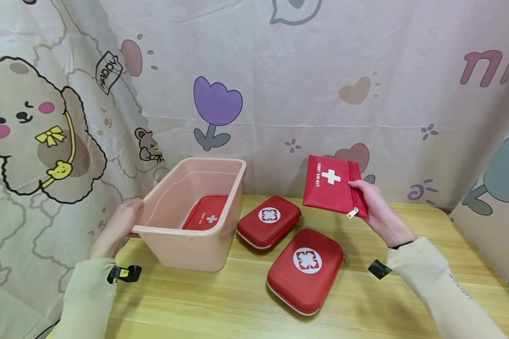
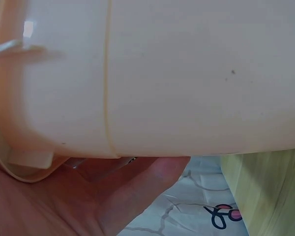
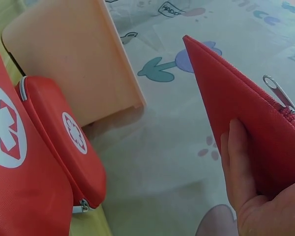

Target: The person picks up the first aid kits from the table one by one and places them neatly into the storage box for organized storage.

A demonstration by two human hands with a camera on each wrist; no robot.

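From the head camera, a person's right hand (image 1: 379, 209) grips a red pouch (image 1: 331, 186), raised above the table (image 1: 203, 306) toward its far edge, as the left hand (image 1: 120, 226) grasps the rim of a pink bin (image 1: 182, 249) by the table's left edge. A red pack (image 1: 205, 209) lies inside; two red cases (image 1: 305, 273) rest to the bin's right. At the left wrist, fingers (image 2: 142, 194) touch the bin's wall. At the right wrist, fingers press the pouch beside its zipper pull (image 3: 280, 95).
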